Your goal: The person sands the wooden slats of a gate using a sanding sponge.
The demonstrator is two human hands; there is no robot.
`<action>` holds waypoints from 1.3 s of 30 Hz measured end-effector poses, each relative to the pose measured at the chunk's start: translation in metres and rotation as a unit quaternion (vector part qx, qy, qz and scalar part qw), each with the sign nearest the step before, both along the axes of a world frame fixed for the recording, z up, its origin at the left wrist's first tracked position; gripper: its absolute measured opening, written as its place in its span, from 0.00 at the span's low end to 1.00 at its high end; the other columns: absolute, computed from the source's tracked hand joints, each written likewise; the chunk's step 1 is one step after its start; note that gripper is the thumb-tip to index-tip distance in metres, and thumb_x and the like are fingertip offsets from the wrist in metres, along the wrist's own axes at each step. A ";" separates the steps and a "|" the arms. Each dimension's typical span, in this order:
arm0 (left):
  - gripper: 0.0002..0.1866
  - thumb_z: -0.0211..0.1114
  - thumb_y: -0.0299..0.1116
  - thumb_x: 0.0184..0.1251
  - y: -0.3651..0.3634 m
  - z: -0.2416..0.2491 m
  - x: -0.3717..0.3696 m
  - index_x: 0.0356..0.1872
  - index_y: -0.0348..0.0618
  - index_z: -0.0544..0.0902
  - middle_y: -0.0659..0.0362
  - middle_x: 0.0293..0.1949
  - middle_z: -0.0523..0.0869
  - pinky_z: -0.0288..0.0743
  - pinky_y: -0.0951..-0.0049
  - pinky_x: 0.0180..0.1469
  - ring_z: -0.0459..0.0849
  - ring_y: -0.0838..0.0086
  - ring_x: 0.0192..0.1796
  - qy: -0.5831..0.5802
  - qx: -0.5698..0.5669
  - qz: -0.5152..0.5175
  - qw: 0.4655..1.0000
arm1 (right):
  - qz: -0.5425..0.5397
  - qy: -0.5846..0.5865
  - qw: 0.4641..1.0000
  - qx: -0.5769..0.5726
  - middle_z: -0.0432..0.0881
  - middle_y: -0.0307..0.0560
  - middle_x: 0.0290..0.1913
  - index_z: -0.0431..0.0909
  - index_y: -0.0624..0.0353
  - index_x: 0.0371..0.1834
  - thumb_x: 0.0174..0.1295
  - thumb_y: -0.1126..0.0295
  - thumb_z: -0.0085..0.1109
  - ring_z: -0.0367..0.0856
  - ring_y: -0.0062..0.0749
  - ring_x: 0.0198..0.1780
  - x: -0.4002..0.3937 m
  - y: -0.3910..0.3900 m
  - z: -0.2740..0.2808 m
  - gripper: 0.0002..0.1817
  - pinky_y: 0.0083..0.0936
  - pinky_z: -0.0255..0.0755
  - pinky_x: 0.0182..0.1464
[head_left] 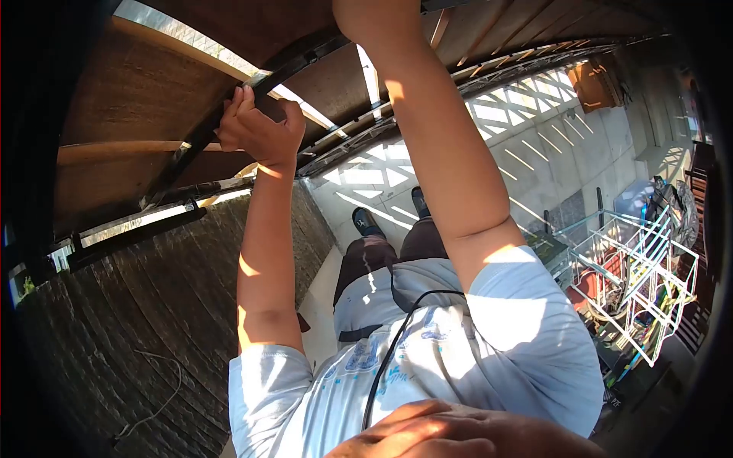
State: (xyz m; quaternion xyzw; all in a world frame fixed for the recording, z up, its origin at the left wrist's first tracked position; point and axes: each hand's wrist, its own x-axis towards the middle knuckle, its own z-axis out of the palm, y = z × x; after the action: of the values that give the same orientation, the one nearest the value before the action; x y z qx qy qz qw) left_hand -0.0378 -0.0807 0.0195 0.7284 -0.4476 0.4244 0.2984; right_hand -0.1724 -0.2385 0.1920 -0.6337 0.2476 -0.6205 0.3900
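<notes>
Both my arms reach up toward a black metal frame that carries brown boards and light wooden strips. My left hand is at the bar, its bent fingertips against or just in front of it. Its thumb stands apart from the fingers, and nothing shows in the gap between them. Farther up and to the right, my right hand is cut off by the top edge of the view. Its fingers are out of sight, so I cannot make out what it touches.
Below are my shoes on a pale tiled floor striped with sunlight. A white drying rack stands at the right among clutter. A dark ridged surface with a thin cord fills the lower left. A black cable hangs down my shirt.
</notes>
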 end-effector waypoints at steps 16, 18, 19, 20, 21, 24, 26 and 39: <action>0.27 0.69 0.40 0.51 0.004 -0.004 0.001 0.57 0.52 0.82 0.64 0.60 0.79 0.57 0.34 0.67 0.76 0.59 0.65 0.070 -0.014 -0.046 0.996 | 0.074 -0.043 0.979 0.183 0.76 0.34 0.26 0.82 0.62 0.34 0.83 0.50 0.49 0.71 0.18 0.29 0.005 0.019 0.026 0.27 0.25 0.66 0.33; 0.28 0.70 0.45 0.54 0.011 -0.004 -0.001 0.59 0.52 0.80 0.64 0.60 0.79 0.61 0.32 0.65 0.78 0.58 0.66 0.073 0.015 -0.039 0.996 | -0.013 0.137 0.981 0.139 0.68 0.35 0.17 0.72 0.61 0.23 0.83 0.50 0.46 0.64 0.20 0.19 0.003 -0.023 -0.049 0.31 0.28 0.60 0.25; 0.29 0.70 0.44 0.53 0.011 -0.004 -0.001 0.59 0.52 0.80 0.64 0.60 0.79 0.61 0.33 0.65 0.78 0.60 0.66 0.077 0.013 -0.045 0.996 | -0.008 0.199 0.972 0.123 0.73 0.33 0.23 0.77 0.61 0.30 0.82 0.50 0.49 0.71 0.17 0.26 -0.003 -0.040 -0.078 0.27 0.25 0.66 0.30; 0.29 0.70 0.44 0.53 0.011 -0.004 -0.001 0.59 0.52 0.80 0.64 0.60 0.79 0.61 0.33 0.65 0.78 0.60 0.66 0.074 0.008 -0.048 0.996 | -0.003 0.258 0.960 0.108 0.79 0.31 0.29 0.83 0.61 0.37 0.81 0.50 0.52 0.77 0.14 0.33 -0.011 -0.051 -0.091 0.25 0.22 0.71 0.36; 0.29 0.70 0.43 0.53 0.008 -0.004 -0.001 0.59 0.52 0.80 0.64 0.61 0.79 0.60 0.34 0.65 0.77 0.60 0.66 0.071 0.000 -0.043 0.997 | 0.033 0.195 0.970 0.141 0.81 0.34 0.31 0.83 0.62 0.37 0.81 0.51 0.52 0.79 0.16 0.33 -0.008 -0.047 -0.065 0.24 0.22 0.73 0.38; 0.30 0.69 0.42 0.50 0.005 -0.007 -0.001 0.60 0.52 0.80 0.63 0.62 0.79 0.58 0.35 0.66 0.75 0.60 0.67 0.082 -0.002 -0.060 0.995 | 0.045 0.041 0.995 0.074 0.80 0.38 0.24 0.83 0.61 0.32 0.82 0.52 0.49 0.76 0.19 0.26 -0.005 -0.027 0.009 0.26 0.23 0.70 0.33; 0.30 0.69 0.42 0.51 0.008 -0.007 -0.002 0.60 0.52 0.80 0.62 0.61 0.80 0.58 0.35 0.66 0.74 0.59 0.67 0.075 -0.003 -0.051 0.996 | 0.082 0.024 0.984 0.159 0.80 0.37 0.24 0.83 0.63 0.33 0.81 0.51 0.51 0.77 0.20 0.27 0.008 -0.034 -0.028 0.26 0.25 0.71 0.33; 0.32 0.69 0.44 0.51 0.010 -0.005 -0.004 0.63 0.58 0.80 0.61 0.61 0.77 0.61 0.37 0.64 0.75 0.58 0.64 0.097 0.006 -0.059 0.994 | 0.125 -0.025 0.978 0.166 0.87 0.47 0.50 0.82 0.65 0.56 0.81 0.46 0.51 0.87 0.34 0.54 0.000 -0.031 0.010 0.29 0.31 0.80 0.60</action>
State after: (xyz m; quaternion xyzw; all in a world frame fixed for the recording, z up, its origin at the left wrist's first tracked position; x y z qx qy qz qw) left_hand -0.0420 -0.0709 0.0149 0.7400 -0.4617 0.3306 0.3605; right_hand -0.1726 -0.2697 0.2022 -0.5703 0.2562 -0.5332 0.5699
